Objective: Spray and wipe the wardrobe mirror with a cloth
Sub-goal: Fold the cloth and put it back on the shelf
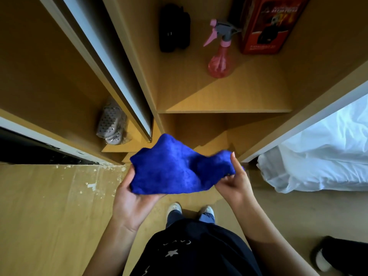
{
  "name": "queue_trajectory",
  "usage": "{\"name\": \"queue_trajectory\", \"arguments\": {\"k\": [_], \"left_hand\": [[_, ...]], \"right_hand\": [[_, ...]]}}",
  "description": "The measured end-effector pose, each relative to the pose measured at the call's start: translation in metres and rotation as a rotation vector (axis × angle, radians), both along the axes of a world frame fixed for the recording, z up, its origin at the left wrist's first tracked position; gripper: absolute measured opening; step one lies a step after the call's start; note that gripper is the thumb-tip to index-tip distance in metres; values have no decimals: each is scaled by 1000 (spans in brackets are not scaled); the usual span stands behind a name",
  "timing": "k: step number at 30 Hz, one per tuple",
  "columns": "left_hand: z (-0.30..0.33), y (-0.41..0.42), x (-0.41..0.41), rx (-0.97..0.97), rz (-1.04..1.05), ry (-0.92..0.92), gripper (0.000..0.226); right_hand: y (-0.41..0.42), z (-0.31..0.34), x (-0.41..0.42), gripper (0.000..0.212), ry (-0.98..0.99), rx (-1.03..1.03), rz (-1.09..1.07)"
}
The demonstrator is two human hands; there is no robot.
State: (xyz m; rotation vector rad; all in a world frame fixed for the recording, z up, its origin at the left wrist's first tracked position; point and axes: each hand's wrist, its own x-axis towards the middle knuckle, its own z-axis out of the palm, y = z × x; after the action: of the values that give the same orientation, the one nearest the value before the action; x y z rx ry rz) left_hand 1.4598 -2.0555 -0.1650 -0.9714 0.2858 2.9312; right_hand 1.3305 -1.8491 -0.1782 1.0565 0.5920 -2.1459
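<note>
— Where's the cloth?

— I've got the blue cloth (175,168) bunched between both hands, above the floor and just in front of the wardrobe shelf (229,100). My left hand (135,196) cups it from below, palm up, its fingers tucked under the fabric out of sight, so I can't tell exactly how they lie. My right hand (237,182) pinches the cloth's right edge, thumb up along the fabric, the other fingers curled behind it.

— And the spray bottle?

— The pink spray bottle (219,56) stands on the shelf, toward its back right corner, touched by neither hand, its trigger pointing left. Just beside it, at the right wall, there's a red box (264,26). A black object (174,28) lies toward the back left. The sliding door (111,72) edge is left of the shelf, and white bedding (322,156) lies at the right
</note>
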Motion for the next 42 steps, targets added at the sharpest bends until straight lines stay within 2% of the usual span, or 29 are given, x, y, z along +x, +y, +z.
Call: {"name": "queue_trajectory", "arguments": {"k": [2, 4, 5, 7, 10, 11, 14, 15, 16, 19, 21, 23, 26, 29, 31, 34, 38, 42], "left_hand": [[3, -2, 3, 65, 55, 75, 48], [2, -5, 4, 12, 79, -8, 52], [0, -7, 6, -23, 67, -50, 54], [1, -9, 11, -51, 33, -12, 47], [-2, -13, 16, -189, 34, -83, 40], [-5, -13, 17, -195, 40, -110, 49], [-22, -18, 17, -227, 14, -236, 97], [-27, -19, 16, -259, -19, -290, 105], [-29, -21, 15, -296, -74, -338, 101], [-27, -24, 11, -413, -232, -509, 42], [-29, -29, 9, -498, -337, -582, 36], [-23, -30, 2, -583, -410, -598, 38], [-13, -26, -18, -712, -464, -541, 52], [5, -8, -44, -816, -517, -442, 65], [19, 12, -62, -842, -542, -369, 67], [36, 37, -78, -851, -518, -323, 51], [42, 48, -78, -703, -435, -350, 32], [39, 49, -75, -517, -428, -343, 46]], "right_hand": [[0, -7, 3, 58, -155, 32, -28], [0, -10, 7, 52, -224, 42, -7], [0, -11, 8, 48, -231, 69, -17], [3, -10, 7, 42, -202, 100, -77], [10, -8, 2, 52, -94, 21, -183], [13, -9, 0, 53, -75, -17, -220], [18, -18, 2, 36, -87, -48, -250], [20, -20, 3, 37, -99, -41, -245], [21, -23, 4, 38, -104, -23, -232], [23, -31, 9, 41, -61, 81, -163], [26, -36, 10, 52, -18, 145, -98], [26, -38, 10, 55, 43, 169, -26], [24, -29, 6, 42, 203, 197, 105], [9, -7, 8, 37, 400, 244, 370], [-8, 2, 18, 31, 606, 342, 627], [-24, 4, 34, 27, 988, 385, 951], [-18, 12, 29, 34, 1093, 353, 1087], [-20, 3, 31, 25, 1227, 697, 1156]]}}
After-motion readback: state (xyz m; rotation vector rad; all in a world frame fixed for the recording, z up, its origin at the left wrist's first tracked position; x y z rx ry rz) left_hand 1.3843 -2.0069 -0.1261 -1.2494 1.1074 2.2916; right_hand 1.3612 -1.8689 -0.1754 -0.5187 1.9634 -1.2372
